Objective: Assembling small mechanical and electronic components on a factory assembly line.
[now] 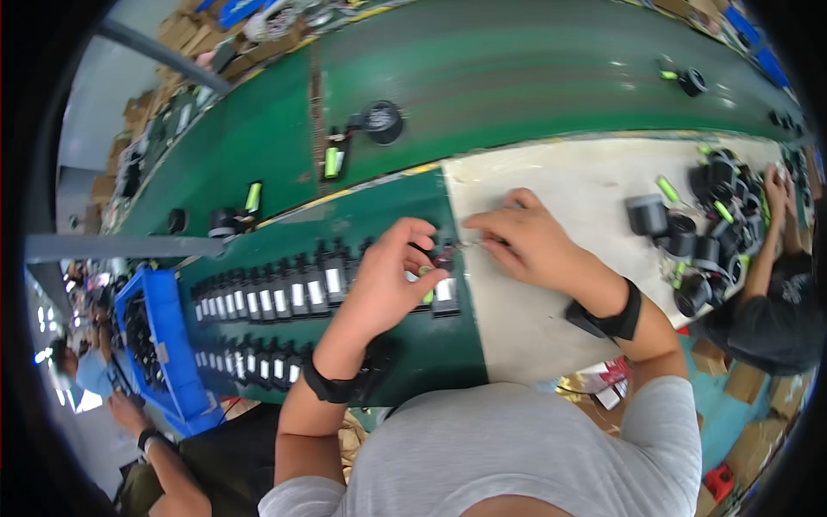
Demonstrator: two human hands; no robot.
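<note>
My left hand (383, 280) is curled, thumb and fingers closing on a bright green cylindrical battery cell (428, 297). Just beneath and beside it stands a black housing with a white label (444, 293), the one at the right end of a row. Dark red wires (444, 256) show between my two hands. My right hand (530, 241) is over the pale board, thumb and index finger pinched toward those wires; what is in the pinch is too small to make out. To the left run two rows of black housings with white labels (280, 301).
Beyond the bench lies a green conveyor (517, 69) carrying black round motor-like parts (382, 121) with green cells. More such parts (680, 237) are heaped on the pale board (534, 336) at right, beside a co-worker's hands (775, 189). A blue crate (177, 345) and another person are at left.
</note>
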